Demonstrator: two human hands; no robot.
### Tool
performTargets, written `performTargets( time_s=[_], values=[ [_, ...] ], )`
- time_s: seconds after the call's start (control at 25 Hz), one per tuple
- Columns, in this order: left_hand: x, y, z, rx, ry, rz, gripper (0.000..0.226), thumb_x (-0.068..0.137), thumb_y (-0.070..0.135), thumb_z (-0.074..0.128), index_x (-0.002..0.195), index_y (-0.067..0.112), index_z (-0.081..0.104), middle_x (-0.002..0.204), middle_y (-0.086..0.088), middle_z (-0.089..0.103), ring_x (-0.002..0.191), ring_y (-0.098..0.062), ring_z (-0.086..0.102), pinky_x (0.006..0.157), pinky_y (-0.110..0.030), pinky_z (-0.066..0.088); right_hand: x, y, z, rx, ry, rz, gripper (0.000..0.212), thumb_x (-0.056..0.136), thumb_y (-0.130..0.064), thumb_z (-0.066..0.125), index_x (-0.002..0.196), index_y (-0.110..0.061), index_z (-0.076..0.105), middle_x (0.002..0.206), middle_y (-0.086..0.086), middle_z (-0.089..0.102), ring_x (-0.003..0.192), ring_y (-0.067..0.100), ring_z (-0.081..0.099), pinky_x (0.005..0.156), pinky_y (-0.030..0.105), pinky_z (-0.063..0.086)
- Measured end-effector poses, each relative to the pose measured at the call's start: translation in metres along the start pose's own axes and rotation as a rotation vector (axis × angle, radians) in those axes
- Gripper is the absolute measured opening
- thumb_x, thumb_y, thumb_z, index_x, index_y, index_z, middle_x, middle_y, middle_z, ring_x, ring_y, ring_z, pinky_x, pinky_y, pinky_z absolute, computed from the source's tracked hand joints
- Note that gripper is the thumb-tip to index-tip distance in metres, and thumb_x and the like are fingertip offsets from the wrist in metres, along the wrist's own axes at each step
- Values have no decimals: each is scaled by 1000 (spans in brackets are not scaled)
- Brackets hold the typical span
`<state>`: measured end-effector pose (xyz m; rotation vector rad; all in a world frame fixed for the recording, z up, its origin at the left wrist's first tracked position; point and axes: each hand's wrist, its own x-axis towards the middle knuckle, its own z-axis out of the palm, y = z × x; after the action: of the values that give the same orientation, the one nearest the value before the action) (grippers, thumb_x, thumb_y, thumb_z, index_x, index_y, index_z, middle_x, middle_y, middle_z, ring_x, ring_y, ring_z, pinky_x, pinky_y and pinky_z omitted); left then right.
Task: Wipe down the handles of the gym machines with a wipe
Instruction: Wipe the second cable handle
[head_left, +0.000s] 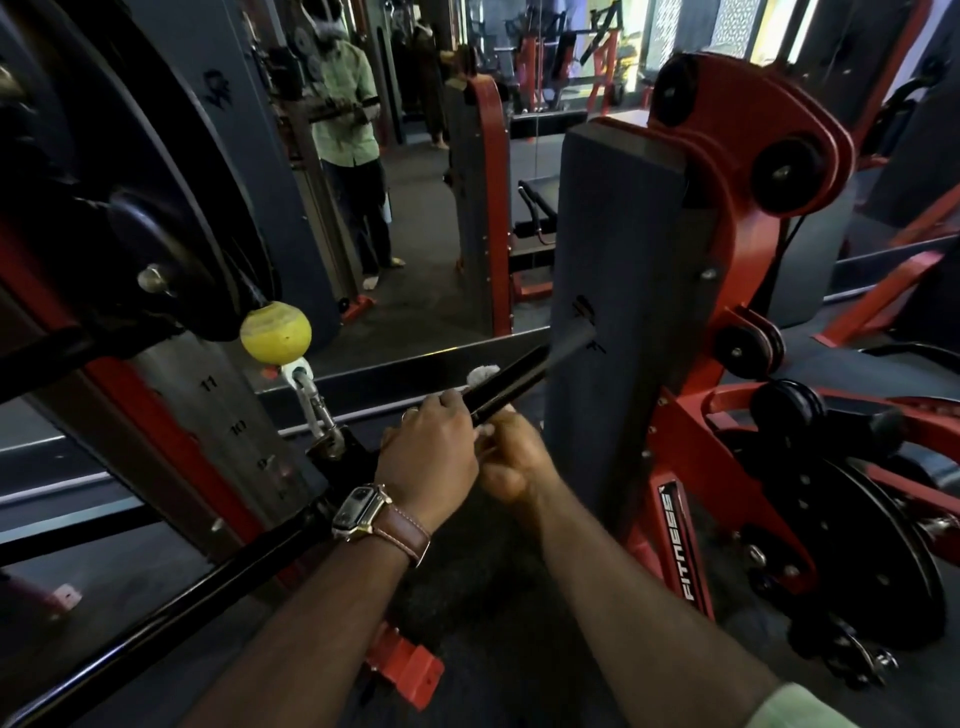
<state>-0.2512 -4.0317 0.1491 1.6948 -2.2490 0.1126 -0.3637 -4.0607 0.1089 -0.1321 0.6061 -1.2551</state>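
A long black bar handle (511, 375) runs from the lower left up to the right, hung from a cable clip. My left hand (428, 449), with a watch on the wrist, grips the bar near its right end. Just to its right, my right hand (511, 460) holds a white wipe (482, 375) wrapped around the bar; white bits of it show above and below the bar. The right hand's fingers are curled around the wipe and bar, partly hidden behind the left hand.
A yellow ball stopper (276, 332) and metal clip (317, 410) hang at the left beside the weight stack (234, 431). A grey and red machine column (623, 312) stands right behind the bar's tip. A mirror (415, 156) ahead reflects a person.
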Motion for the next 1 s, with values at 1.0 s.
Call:
performTargets(
  time_s=[1.0],
  values=[
    [-5, -5, 5, 192, -30, -95, 41, 96, 53, 54, 107, 14, 51, 96, -2, 66, 87, -22, 68, 57, -30, 40, -19, -36, -20, -1590, 416, -978, 25, 88, -9, 70, 111, -17, 67, 108, -6, 54, 89, 4, 53, 86, 26, 54]
  ],
)
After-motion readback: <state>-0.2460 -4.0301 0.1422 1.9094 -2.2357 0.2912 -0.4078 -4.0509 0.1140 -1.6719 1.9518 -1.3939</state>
